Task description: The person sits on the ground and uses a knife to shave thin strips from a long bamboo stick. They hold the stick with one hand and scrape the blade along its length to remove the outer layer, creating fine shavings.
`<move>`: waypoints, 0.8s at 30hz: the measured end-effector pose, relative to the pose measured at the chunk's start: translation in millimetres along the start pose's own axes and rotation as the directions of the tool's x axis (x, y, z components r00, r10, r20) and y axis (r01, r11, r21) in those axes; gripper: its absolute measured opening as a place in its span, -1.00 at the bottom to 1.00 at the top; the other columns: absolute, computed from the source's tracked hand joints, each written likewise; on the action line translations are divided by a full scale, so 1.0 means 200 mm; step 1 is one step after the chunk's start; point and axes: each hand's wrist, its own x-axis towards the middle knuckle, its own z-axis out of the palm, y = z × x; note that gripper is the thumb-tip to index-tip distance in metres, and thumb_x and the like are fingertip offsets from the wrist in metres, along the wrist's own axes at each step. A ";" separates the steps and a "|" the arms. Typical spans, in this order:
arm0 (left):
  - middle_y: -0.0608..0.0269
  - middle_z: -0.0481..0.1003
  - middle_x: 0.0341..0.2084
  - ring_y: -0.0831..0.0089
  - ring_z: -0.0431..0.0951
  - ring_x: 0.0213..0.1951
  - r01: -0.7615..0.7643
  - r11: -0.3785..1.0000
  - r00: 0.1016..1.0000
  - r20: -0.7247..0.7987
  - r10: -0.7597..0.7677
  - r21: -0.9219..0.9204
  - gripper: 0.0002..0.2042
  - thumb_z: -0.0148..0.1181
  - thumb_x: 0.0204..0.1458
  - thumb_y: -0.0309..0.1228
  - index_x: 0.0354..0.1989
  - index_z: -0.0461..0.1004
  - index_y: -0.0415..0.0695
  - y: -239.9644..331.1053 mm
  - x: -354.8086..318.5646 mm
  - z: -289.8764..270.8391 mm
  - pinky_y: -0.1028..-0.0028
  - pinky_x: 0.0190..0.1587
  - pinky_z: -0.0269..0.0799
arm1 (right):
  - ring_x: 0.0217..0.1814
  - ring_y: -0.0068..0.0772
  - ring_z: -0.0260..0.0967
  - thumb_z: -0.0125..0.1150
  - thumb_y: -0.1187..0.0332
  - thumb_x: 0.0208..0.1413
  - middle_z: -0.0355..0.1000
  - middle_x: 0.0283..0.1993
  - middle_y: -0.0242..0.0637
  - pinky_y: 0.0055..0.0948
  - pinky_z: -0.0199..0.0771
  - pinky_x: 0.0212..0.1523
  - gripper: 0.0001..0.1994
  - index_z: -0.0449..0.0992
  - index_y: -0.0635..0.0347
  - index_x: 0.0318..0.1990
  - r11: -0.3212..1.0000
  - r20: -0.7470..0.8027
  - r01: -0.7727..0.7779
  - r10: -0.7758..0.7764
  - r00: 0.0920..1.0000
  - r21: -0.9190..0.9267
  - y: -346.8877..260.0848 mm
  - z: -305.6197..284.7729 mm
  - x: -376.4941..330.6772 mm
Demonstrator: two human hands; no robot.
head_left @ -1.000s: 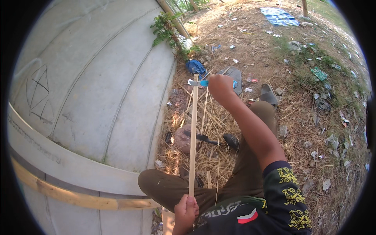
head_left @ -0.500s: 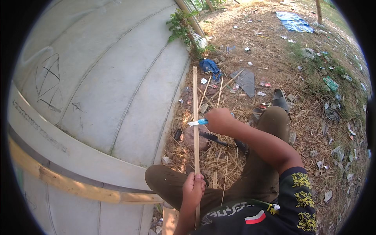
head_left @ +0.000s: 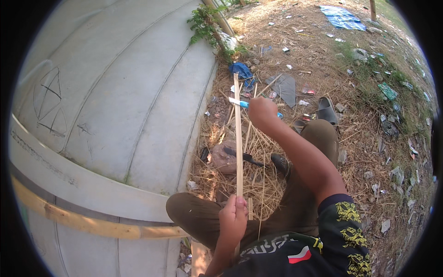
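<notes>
A long, pale bamboo strip (head_left: 238, 147) runs away from my body between my knees. Close to my lap, my left hand (head_left: 233, 217) is closed around its near part, thumb on top. My right hand (head_left: 263, 112) grips a light-blue utility knife (head_left: 244, 104), most of whose handle is hidden in the fist. The knife's blade (head_left: 233, 100) lies across the strip a little short of its far end. Under the strip, a dark-bladed tool (head_left: 244, 156) rests by a brown stone (head_left: 222, 158) on the shaving-covered ground.
Grey wall panels (head_left: 138, 92) and a bamboo pole (head_left: 92, 224) stand to my left. Thin bamboo sticks (head_left: 249, 134), a blue plastic bag (head_left: 242, 73) and a grey slate-like piece (head_left: 283, 88) lie ahead. A grey sandal (head_left: 326, 111) is beyond my right knee; litter dots the straw at right.
My right hand and the knife have moved away from me along the strip, toward its far end. The strip's far end has swung slightly right; my left hand still holds it.
</notes>
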 end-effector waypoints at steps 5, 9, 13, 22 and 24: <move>0.53 0.14 -0.68 0.78 0.09 -0.68 -0.007 0.999 0.999 0.050 0.009 -0.037 -0.70 -0.11 0.40 -0.18 -0.33 0.28 -0.11 -0.05 0.04 -0.05 0.66 -0.65 0.05 | -0.30 -0.08 0.63 0.20 0.40 0.02 0.61 -0.37 -0.10 -0.17 0.62 -0.33 -0.85 0.69 0.19 -0.34 0.988 -0.071 -0.011 0.022 0.997 0.155 0.11 -0.12 0.01; 0.52 0.14 -0.68 0.78 0.08 -0.68 0.026 0.997 1.000 -0.013 -0.027 -0.067 -0.71 -0.11 0.40 -0.18 -0.33 0.27 -0.11 0.01 0.09 -0.11 0.67 -0.66 0.03 | -0.37 -0.10 0.61 0.23 0.39 -0.04 0.59 -0.43 -0.16 -0.21 0.58 -0.41 -0.90 0.64 0.17 -0.45 0.927 0.087 0.370 -0.375 0.923 0.065 -0.12 -0.08 -0.32; 0.52 0.14 -0.68 0.78 0.08 -0.69 0.010 0.998 0.998 -0.058 -0.014 -0.063 -0.71 -0.11 0.40 -0.18 -0.33 0.27 -0.10 0.06 0.08 -0.13 0.67 -0.67 0.01 | -0.43 -0.18 0.60 0.28 0.35 -0.07 0.56 -0.51 -0.25 -0.26 0.54 -0.50 -0.92 0.62 0.11 -0.50 0.890 0.043 0.455 -0.455 0.889 0.015 -0.20 -0.06 -0.36; 0.49 0.20 -0.68 0.77 0.15 -0.66 0.187 0.969 0.981 0.090 -0.174 -0.164 -0.71 -0.11 0.40 -0.21 -0.32 0.31 -0.13 0.03 -0.11 -0.08 0.67 -0.65 0.07 | -0.34 -0.10 0.62 0.25 0.30 0.05 0.59 -0.43 -0.18 -0.21 0.60 -0.36 -0.85 0.66 0.14 -0.37 0.961 -0.208 -0.178 0.222 0.953 0.211 0.16 -0.15 0.08; 0.47 0.20 -0.67 0.76 0.13 -0.67 0.209 0.951 0.976 0.105 -0.190 -0.228 -0.73 -0.12 0.41 -0.21 -0.30 0.30 -0.12 0.01 -0.10 -0.11 0.67 -0.66 0.08 | -0.33 -0.06 0.60 0.24 0.28 0.05 0.58 -0.44 -0.16 -0.19 0.60 -0.32 -0.84 0.66 0.13 -0.36 0.911 -0.197 -0.152 0.242 0.950 0.383 0.15 -0.19 0.05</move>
